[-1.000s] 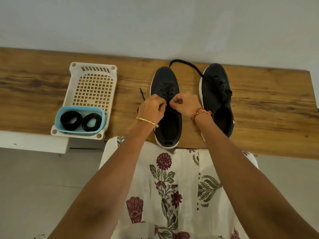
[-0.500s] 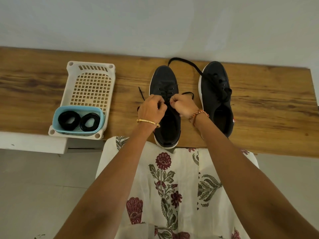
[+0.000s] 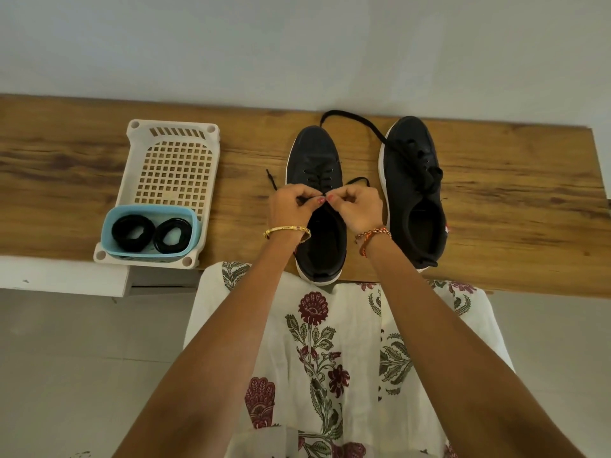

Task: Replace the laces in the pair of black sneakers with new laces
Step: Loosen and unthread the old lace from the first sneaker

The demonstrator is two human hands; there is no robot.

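Black sneakers sit side by side on the wooden tabletop point(image 3: 496, 200); over the left sneaker point(image 3: 317, 206) both hands meet, left hand point(image 3: 291, 206) and right hand point(image 3: 358, 208) each with fingers pinched on its lace point(image 3: 317, 180). The right sneaker point(image 3: 413, 193) lies just beside, and coiled new laces point(image 3: 150, 233) wait in a blue tub point(image 3: 109, 223).

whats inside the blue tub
Two coiled black laces lie side by side in the blue tub, which sits in the white basket. Anything beneath them is hidden.

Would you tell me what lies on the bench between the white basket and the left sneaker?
In the head view, only a loose black lace end lies there, close to the left sneaker; otherwise bare wood up to the white basket.
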